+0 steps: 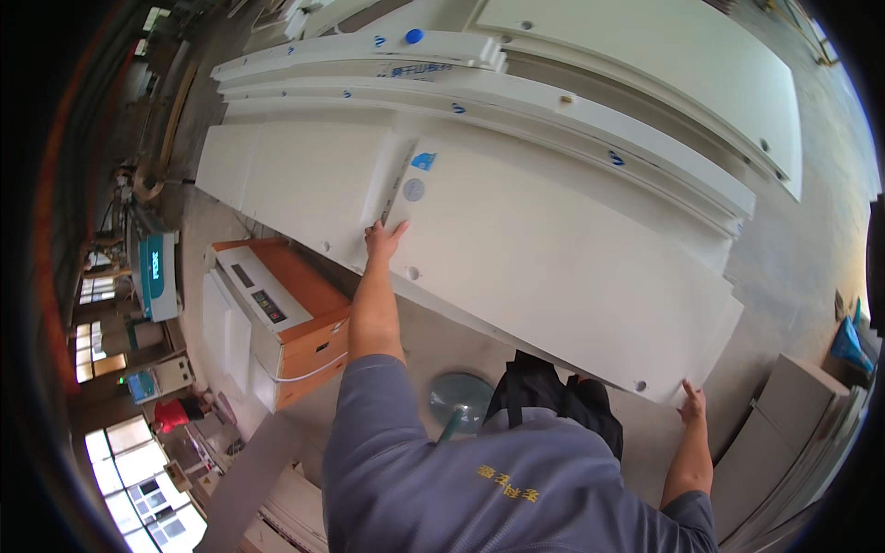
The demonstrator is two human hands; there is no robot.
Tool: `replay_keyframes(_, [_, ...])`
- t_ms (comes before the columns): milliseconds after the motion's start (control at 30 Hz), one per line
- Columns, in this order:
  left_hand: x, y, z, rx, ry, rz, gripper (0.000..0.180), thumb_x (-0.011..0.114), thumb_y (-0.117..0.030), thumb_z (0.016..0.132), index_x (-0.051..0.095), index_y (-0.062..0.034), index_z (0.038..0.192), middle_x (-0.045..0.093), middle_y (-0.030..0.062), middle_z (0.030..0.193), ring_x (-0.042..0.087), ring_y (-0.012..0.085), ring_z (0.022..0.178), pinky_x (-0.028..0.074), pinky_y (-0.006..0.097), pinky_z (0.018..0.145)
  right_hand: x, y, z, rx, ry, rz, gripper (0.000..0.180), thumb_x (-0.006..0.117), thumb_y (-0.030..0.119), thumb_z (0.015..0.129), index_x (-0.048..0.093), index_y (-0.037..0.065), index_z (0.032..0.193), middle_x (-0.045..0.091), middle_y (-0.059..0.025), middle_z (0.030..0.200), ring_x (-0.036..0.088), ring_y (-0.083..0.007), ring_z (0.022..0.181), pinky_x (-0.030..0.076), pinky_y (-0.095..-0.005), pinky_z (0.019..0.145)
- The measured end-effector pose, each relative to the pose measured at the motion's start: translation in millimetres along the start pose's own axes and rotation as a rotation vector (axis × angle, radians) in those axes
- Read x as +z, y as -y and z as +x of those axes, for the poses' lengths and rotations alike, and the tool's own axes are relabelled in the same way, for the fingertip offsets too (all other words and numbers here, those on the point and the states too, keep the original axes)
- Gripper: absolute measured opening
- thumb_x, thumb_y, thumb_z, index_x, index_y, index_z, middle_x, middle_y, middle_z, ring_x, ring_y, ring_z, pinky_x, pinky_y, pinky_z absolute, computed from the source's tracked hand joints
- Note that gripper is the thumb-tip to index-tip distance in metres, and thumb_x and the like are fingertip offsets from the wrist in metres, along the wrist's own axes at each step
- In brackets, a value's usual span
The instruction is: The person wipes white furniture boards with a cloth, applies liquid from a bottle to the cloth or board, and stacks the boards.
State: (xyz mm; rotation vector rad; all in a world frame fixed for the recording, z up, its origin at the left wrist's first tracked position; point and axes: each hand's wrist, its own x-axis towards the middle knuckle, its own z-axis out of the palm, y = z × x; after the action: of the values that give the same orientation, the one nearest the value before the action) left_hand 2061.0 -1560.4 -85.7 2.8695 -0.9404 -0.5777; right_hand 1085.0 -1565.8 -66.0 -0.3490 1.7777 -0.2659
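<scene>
A broad white panel [553, 258] lies across the top of a stack in front of me. It has round holes near its near edge, and a blue sticker [423, 161] and a grey round sticker [413, 190] by its left end. My left hand [385, 240] grips that left end, thumb on top. At the right near corner, my right hand [690, 402] holds the same panel by its edge, its fingers partly hidden. More white panels [304, 166] lie beneath, sticking out to the left.
Long white boards [516, 97] with blue marks are piled behind the panel. Another large panel [664, 69] lies farther back. An orange and white cabinet [313, 286] stands left, a round base [463, 402] near my legs. Leaning boards [784, 433] are at right; a person in red [171, 415] is far left.
</scene>
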Motion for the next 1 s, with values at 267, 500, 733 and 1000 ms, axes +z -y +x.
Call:
replay_keyframes(267, [12.7, -13.2, -22.0, -0.136, -0.047, -0.031, 0.097, 0.071, -0.079, 0.078, 0.056, -0.0011, 0.134, 0.053, 0.0306, 0.142, 0.052, 0.0458, 0.128, 0.042, 0.054, 0.110, -31.4, 15.8, 47.4, -0.145, 0.038, 0.059, 0.077, 0.085, 0.049, 0.081, 0.047, 0.021, 0.142, 0.059, -0.0082, 0.138, 0.058, -0.0343, 0.125, 0.042, -0.0714, 0.087])
replay_keyframes(500, [67.3, -23.2, -125.3, 0.002, -0.272, 0.056, 0.115, 0.067, -0.066, 0.088, 0.016, 0.0050, 0.162, 0.018, 0.0332, 0.166, 0.017, 0.0516, 0.154, 0.019, 0.058, 0.125, -68.5, 30.2, 91.7, -0.362, -0.059, -0.174, 0.101, 0.084, 0.038, 0.085, 0.025, 0.017, 0.164, 0.030, -0.0099, 0.168, 0.030, -0.0345, 0.152, 0.025, -0.0613, 0.117])
replay_keyframes(733, [48.4, -87.7, -248.7, 0.251, 0.148, 0.055, 0.126, 0.075, -0.063, 0.082, 0.005, 0.0021, 0.164, -0.002, 0.0283, 0.171, -0.002, 0.0460, 0.159, 0.009, 0.058, 0.127, -34.6, 23.7, 84.4, -0.527, -0.494, -0.627, 0.099, 0.083, 0.040, 0.087, 0.029, 0.002, 0.161, 0.042, -0.0208, 0.159, 0.044, -0.0387, 0.143, 0.037, -0.0488, 0.118])
replay_keyframes(1000, [26.9, -54.7, -246.4, 0.358, 0.315, 0.007, 0.119, 0.077, -0.059, 0.083, 0.014, -0.0007, 0.165, -0.002, 0.0271, 0.172, -0.001, 0.0436, 0.159, 0.012, 0.053, 0.129, 192.2, 3.9, -24.3, -0.801, -0.619, -1.056, 0.088, 0.073, 0.030, 0.095, 0.024, -0.003, 0.161, 0.024, -0.0341, 0.164, 0.026, -0.0469, 0.152, 0.026, -0.0512, 0.125])
